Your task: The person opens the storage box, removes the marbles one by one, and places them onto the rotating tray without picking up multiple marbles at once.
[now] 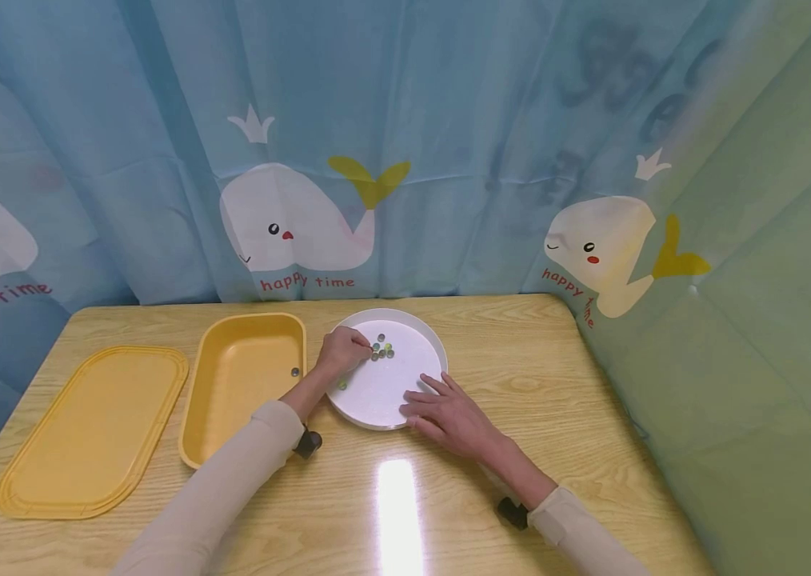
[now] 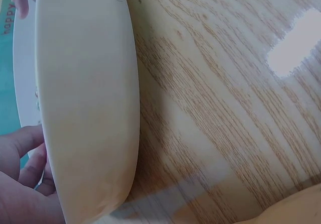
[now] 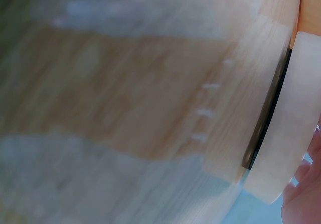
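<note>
Inside a round white tray, several small glass marbles lie in a loose cluster, and a greenish marble sits apart near the left rim. My left hand reaches over that rim, its bent fingertips at the cluster's left side; whether a marble is between them is hidden. In the left wrist view, the tray's outer wall partly covers the left fingers. My right hand rests at the tray's lower right rim with fingers spread, holding no marble.
Left of the tray stands a deep yellow bin with one dark marble against its right side. Further left lies a flat yellow lid. A blue whale-print curtain hangs behind the wooden table.
</note>
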A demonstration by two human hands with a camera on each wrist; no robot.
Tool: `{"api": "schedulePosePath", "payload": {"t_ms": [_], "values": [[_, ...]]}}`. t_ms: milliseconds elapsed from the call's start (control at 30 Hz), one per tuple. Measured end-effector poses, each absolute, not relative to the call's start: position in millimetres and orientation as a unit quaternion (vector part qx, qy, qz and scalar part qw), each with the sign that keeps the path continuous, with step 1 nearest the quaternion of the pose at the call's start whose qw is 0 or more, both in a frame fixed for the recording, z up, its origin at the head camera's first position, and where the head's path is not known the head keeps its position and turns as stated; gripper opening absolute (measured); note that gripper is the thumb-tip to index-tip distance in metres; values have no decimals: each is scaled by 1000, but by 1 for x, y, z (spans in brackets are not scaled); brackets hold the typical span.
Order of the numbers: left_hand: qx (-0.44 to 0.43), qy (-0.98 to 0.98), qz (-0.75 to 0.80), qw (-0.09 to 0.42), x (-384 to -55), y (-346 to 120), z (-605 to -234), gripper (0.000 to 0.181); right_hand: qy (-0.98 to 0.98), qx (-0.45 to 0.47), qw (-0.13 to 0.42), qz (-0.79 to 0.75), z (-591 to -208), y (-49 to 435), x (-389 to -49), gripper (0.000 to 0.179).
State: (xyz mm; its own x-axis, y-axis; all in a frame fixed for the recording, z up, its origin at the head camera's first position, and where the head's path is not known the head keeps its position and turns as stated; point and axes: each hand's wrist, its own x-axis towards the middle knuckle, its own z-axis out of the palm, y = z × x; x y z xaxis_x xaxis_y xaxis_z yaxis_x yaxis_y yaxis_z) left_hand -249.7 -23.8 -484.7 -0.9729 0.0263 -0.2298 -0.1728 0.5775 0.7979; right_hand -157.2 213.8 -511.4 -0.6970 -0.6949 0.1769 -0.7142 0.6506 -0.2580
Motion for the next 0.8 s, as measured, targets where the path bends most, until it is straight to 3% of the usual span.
{"api": "schedulePosePath", "payload": {"t_ms": [800], "values": [[-43,882,455,115,-252,-22,-485,10,-907,387,30,160,-509,214,-156,33]]}}
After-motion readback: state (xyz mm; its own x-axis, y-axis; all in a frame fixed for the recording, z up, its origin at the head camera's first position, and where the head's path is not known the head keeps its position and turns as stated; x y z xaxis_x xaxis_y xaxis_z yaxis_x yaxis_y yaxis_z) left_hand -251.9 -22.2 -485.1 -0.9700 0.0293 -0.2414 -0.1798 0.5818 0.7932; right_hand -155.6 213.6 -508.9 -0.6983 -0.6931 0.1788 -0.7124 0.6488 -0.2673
